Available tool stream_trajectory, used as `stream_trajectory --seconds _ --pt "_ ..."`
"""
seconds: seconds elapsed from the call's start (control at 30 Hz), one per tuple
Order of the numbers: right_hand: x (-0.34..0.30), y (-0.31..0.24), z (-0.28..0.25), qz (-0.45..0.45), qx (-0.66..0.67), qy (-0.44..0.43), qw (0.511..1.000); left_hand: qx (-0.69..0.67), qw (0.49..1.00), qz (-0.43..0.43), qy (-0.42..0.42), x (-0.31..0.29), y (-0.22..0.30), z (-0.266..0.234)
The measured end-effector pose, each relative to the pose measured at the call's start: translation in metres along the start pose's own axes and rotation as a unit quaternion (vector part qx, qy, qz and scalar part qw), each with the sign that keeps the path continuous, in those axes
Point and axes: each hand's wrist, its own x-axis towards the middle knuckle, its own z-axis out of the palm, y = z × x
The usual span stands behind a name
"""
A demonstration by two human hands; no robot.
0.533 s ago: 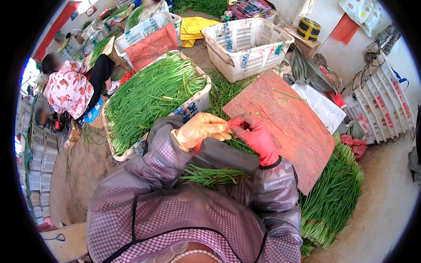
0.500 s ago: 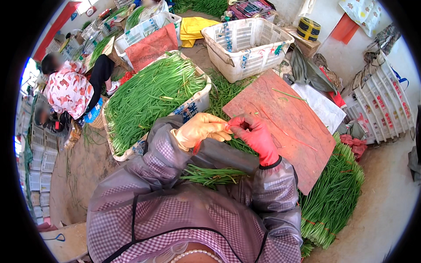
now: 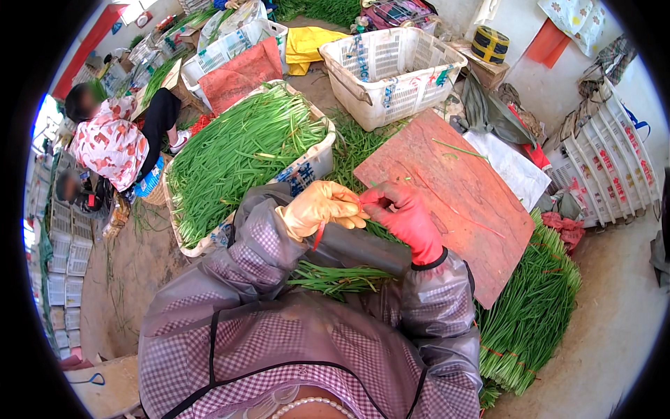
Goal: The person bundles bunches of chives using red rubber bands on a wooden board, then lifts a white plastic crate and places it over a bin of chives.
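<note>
My left hand, in a pale yellow glove, is closed on a thin red strip whose end hangs below the palm. My right hand, in a red glove, pinches at the left fingertips, where a bit of red shows between them. Both hands meet over my lap, above a grey-covered knee. A small bunch of long green chives lies across my lap beneath them. To the left, a white crate is heaped with loose chives.
A reddish board lies at my right, with tied chive bundles beside it. Beyond stands a white crate. Stacked crates lean at the right wall. Another person sits at the far left.
The red strip hangs lower and more visibly from my left hand. My hands have barely shifted, still pinched together. The seated person at the left now has some green near the head.
</note>
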Motion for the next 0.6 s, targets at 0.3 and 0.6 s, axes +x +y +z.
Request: stream_trajectory --seconds 0.3,0.6 --pt "-0.0030 -0.0001 0.0041 0.010 -0.010 -0.010 1.000 0.016 0.998 -0.038 0.053 0.0016 -0.0009 0.0069" --pt "-0.0028 0.0037 0.0033 0.095 0.114 -0.046 0.988 0.001 1.000 -0.025 0.006 0.0007 -0.0040 0.0007"
